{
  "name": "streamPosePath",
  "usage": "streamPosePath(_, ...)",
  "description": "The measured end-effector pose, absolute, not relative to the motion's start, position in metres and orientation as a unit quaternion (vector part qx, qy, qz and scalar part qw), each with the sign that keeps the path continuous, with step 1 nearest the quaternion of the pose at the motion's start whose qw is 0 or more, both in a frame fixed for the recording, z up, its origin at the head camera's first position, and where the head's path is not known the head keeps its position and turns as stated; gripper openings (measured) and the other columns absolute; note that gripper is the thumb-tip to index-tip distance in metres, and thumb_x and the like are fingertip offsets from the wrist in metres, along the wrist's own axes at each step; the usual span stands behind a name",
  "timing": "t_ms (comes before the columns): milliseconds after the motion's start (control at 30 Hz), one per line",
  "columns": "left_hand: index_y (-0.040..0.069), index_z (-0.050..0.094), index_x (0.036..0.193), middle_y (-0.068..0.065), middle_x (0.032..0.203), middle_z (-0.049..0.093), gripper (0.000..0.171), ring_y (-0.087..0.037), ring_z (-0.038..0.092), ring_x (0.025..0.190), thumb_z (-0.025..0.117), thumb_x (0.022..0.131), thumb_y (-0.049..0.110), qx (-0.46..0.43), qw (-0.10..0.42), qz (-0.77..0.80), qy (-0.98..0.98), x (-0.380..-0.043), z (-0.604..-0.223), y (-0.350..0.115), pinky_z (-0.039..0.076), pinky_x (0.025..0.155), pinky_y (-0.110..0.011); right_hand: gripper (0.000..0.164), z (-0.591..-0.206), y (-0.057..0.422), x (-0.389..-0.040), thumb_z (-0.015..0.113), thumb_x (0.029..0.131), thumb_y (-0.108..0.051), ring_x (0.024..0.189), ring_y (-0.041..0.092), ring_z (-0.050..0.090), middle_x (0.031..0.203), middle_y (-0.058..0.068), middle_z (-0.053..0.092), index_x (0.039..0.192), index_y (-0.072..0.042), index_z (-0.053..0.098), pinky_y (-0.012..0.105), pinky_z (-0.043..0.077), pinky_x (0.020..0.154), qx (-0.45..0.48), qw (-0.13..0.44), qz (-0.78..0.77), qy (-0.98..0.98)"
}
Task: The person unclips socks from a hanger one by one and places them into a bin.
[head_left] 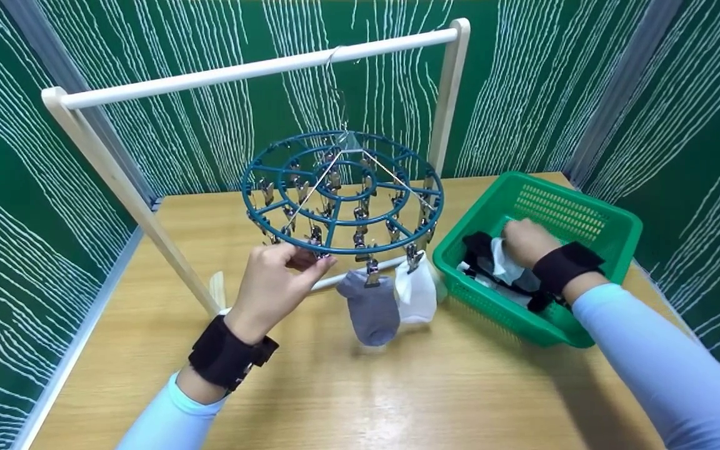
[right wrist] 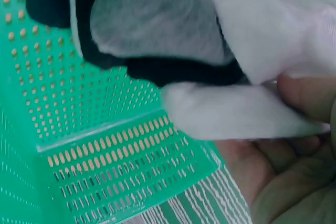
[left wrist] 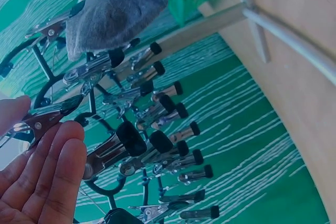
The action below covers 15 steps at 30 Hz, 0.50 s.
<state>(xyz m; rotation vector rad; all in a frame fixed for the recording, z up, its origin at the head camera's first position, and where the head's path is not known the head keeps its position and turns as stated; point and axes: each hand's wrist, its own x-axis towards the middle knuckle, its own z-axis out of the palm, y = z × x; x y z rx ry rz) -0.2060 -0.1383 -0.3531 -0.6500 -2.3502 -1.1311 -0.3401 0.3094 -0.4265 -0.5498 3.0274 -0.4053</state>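
A round blue sock hanger point(head_left: 354, 250) with several metal clips hangs from a bar. At its near rim, my left hand point(head_left: 272, 284) pinches a metal clip point(left wrist: 39, 124) between thumb and fingers. A grey sock point(head_left: 372, 312) and a white sock point(head_left: 416, 290) dangle from clips to the right of that hand. My right hand point(head_left: 529, 242) reaches inside a green basket point(head_left: 632, 240). There it grips a white sock point(right wrist: 226, 111), as the right wrist view shows. Black, grey and white socks point(right wrist: 157, 19) lie around it in a pile.
A wooden rack with a white bar point(head_left: 241, 72) stands over the table point(head_left: 447, 387), its left post point(head_left: 129, 194) beside my left hand. Green walls point(head_left: 522, 81) with white streaks enclose the table at the back and sides.
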Motion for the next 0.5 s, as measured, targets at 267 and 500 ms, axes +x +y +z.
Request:
streamPosePath(267,0.002,0.083,0.095,-0.008,0.084,0.082,0.013,-0.019,0.078,0.072,0.087,0.094,0.015,-0.232,0.222,-0.411,-0.853,-0.205,-0.352,-0.139,0.067,0.074,-0.036,0.036,-0.438,0.301,-0.337,0.053,0.101,0.006,0.056,0.016,0.040,0.063,0.001,0.045,0.070,-0.010,0.050,0.029,0.033,0.054,-0.188,0.075,-0.127,0.971)
streamPosePath(500,0.001,0.083,0.095,-0.010,0.085,0.083,0.014,-0.021,0.078,0.074,0.087,0.094,0.015,-0.231,0.222,-0.411,-0.854,-0.204,-0.351,-0.140,0.068,0.075,-0.036,0.027,-0.422,0.300,-0.337,0.059,0.100,0.003,0.061,0.022,0.054,0.067,0.009,0.058,0.073,-0.003,0.062,0.033,0.043,0.056,-0.192,0.070,-0.130,0.970)
